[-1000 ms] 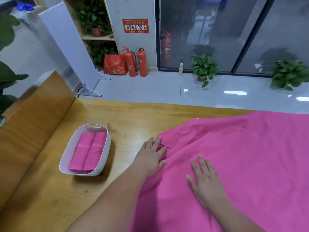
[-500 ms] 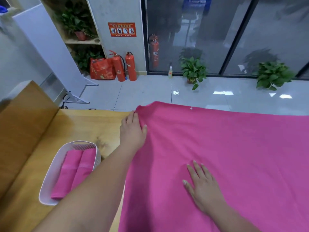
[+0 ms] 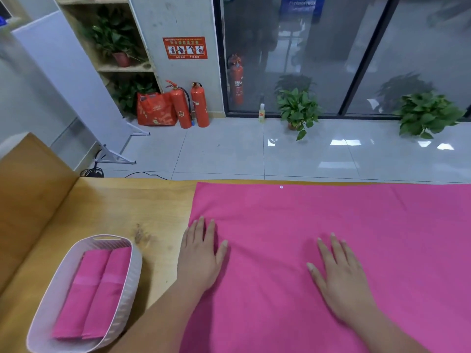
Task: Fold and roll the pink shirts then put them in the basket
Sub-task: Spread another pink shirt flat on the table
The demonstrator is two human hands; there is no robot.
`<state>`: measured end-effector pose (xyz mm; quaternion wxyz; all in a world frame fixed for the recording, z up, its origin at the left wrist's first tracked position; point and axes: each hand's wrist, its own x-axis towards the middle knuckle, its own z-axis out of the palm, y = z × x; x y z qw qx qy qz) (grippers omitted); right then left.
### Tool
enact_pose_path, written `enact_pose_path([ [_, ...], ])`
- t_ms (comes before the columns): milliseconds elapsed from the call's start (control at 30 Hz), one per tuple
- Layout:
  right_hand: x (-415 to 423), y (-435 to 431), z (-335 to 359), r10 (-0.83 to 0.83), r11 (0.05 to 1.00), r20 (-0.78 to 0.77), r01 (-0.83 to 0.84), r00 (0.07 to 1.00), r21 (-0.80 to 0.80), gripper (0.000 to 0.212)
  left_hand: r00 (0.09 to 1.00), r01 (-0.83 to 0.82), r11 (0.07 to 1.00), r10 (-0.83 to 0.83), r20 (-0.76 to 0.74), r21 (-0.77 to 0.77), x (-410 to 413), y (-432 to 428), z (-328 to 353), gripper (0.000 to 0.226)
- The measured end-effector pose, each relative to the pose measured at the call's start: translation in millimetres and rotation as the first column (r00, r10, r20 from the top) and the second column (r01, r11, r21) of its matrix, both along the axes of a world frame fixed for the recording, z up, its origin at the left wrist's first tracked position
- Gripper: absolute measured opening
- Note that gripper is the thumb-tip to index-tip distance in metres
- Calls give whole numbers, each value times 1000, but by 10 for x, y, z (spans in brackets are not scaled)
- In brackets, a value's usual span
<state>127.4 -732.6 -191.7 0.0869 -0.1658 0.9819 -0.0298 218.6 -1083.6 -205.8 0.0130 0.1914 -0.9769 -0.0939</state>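
A large pink shirt (image 3: 331,220) lies spread flat over the right part of the wooden table (image 3: 114,207), its left edge straight and its far edge along the table's far side. My left hand (image 3: 201,253) rests flat on the shirt's left edge, fingers straight. My right hand (image 3: 341,273) lies flat on the middle of the cloth, fingers spread. At the front left stands a white slotted basket (image 3: 51,296) with two rolled pink shirts (image 3: 94,291) side by side in it.
A raised wooden panel (image 3: 28,184) borders the table on the left. Beyond the far edge is tiled floor with fire extinguishers (image 3: 191,105), a red bag (image 3: 155,108), potted plants (image 3: 298,108) and a glass wall.
My left hand has carried the shirt's left part over to the far side, laid it flat and slid back to the left edge. My right hand stayed pressed on the cloth.
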Motion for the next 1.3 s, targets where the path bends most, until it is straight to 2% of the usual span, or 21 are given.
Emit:
enact_pose_path([
  [67, -227, 13, -41, -40, 999, -27, 39, 999, -7, 82, 1000, -12, 1000, 12, 7, 8, -186, -18, 33, 80],
  [167, -493, -14, -153, -114, 993, -26, 114, 993, 2, 86, 997, 79, 996, -79, 22, -34, -307, -136, -75, 83],
  [267, -658, -99, -280, -124, 992, -77, 124, 989, -6, 85, 996, 89, 992, -87, 26, -88, -398, -286, -145, 85],
  [500, -978, -374, -290, -123, 992, -71, 123, 990, -5, 85, 995, 72, 990, -64, 75, -117, -672, -514, -167, 88],
  [633, -1140, -392, -216, -92, 996, 30, 92, 995, 13, 88, 978, 82, 992, -62, 199, -94, -798, -575, -41, 92],
  [700, -1138, -371, -110, -82, 996, 49, 84, 995, -38, 91, 979, 27, 998, -17, 204, -48, -759, -522, 95, 88],
  [800, -766, -374, 9, -61, 992, -41, 56, 997, -113, 84, 995, -99, 985, 102, -12, 142, -299, -262, 288, 81],
  [867, -325, -385, -11, -10, 992, -65, 1, 998, -127, 77, 986, -119, 962, 144, -88, 247, 235, -98, 324, 76],
  [1000, 542, -374, -148, 41, 984, -68, -52, 997, -167, 75, 986, -122, 965, 145, -84, 233, 1097, -352, 283, 68],
  [1133, 1239, -357, -176, 100, 981, -65, -109, 993, -163, 75, 999, 5, 982, 1, -34, 190, 1293, -670, 364, 65],
  [1300, 2085, -194, -110, 98, 978, -114, -117, 989, -174, 75, 998, 62, 994, -60, -27, 92, 1739, -148, 365, 62],
])
